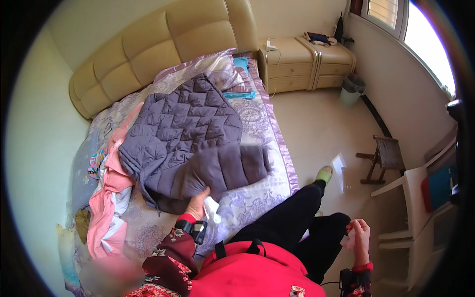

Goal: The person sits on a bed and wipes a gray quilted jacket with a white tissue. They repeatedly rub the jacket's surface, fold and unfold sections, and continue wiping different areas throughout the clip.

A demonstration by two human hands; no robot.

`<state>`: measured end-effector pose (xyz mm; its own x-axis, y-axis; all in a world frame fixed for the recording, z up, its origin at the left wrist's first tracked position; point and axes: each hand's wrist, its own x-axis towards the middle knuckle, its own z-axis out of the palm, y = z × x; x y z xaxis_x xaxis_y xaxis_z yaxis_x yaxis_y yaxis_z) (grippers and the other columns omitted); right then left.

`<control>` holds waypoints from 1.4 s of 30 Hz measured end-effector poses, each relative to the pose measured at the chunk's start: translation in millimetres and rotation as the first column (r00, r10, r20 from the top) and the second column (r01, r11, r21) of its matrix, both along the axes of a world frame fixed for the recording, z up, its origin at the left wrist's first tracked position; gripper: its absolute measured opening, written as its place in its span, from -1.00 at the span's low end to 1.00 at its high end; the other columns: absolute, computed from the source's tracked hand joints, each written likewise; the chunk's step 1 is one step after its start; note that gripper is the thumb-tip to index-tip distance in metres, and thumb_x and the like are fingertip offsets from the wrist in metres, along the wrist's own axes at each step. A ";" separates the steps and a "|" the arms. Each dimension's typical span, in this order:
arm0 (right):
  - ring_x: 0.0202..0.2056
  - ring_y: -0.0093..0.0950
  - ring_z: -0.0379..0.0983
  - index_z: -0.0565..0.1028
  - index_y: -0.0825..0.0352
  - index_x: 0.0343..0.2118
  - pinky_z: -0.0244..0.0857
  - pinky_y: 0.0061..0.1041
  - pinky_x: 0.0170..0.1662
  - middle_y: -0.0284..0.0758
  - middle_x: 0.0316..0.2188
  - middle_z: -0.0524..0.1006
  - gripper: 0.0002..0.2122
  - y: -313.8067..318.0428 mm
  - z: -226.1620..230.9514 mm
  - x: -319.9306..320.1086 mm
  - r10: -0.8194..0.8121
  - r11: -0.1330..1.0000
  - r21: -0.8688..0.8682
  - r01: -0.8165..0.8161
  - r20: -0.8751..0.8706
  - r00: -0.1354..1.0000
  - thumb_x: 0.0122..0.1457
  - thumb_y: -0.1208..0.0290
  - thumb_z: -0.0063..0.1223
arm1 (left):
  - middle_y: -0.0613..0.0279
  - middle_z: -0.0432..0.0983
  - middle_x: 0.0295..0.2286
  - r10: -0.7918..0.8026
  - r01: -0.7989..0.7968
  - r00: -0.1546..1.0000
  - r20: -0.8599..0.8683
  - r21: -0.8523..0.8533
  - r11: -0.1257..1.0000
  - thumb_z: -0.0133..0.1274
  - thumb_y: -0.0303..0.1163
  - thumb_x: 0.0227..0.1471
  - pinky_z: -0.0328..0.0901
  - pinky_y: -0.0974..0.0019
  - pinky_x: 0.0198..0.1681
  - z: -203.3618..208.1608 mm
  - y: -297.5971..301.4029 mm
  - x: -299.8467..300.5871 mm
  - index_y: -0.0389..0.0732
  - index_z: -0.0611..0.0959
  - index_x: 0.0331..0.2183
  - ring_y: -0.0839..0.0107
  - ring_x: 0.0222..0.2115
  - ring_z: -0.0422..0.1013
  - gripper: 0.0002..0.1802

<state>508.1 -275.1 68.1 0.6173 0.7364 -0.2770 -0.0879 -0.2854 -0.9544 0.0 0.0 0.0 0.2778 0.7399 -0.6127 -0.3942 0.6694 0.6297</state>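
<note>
Jacket [190, 116], lengthwise toward headboard [163, 39], left hand [198, 204] gripping it, right hand [360, 235] pinching pale scrap [348, 242]

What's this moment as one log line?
left fingers: touching grey quilted jacket, white crumpled piece alongside | right fingers: bent, away from jacket | jacket: spread on bed | pink cloth: jacket's left

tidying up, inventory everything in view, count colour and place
bed: 1, beige headboard, left
quilted garment: 1, grey, on bed
pillows: count unclear, lilac, near headboard
cloth: 1, pink, bed's left side
cabinets: 2, beige, beside bed
bin: 1, grey, beside cabinets
chairs: count unclear, white, right edge
stool: 1, brown, near chairs
window: 1, pale, upper right
wad: 1, white, lower centre
scrap: 1, pale, lower right
legs: 2, black-trousered, lower centre
left hand: 1, red-cuffed, by wad
right hand: 1, red-cuffed, at scrap
</note>
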 end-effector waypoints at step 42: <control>-0.40 -0.61 0.42 0.41 0.49 -0.03 0.34 -0.59 -0.26 -0.36 -0.29 0.50 -0.56 177.6 10.7 -178.1 0.493 0.800 -0.218 -0.559 -0.293 0.819 0.16 0.24 0.14 | 0.25 0.54 -0.16 -0.040 0.062 0.971 0.234 -0.087 0.994 0.20 -0.04 -0.02 0.35 0.20 -0.05 -29.0 -27.2 -2.5 -0.14 0.52 -0.03 0.27 -0.16 0.46 -0.43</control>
<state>330.0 -97.5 78.7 0.0588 0.7981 -0.5996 -0.0339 -0.5987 -0.8003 -2.5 -27.2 -29.0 0.4558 0.6641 -0.5926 -0.4857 0.7435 0.4596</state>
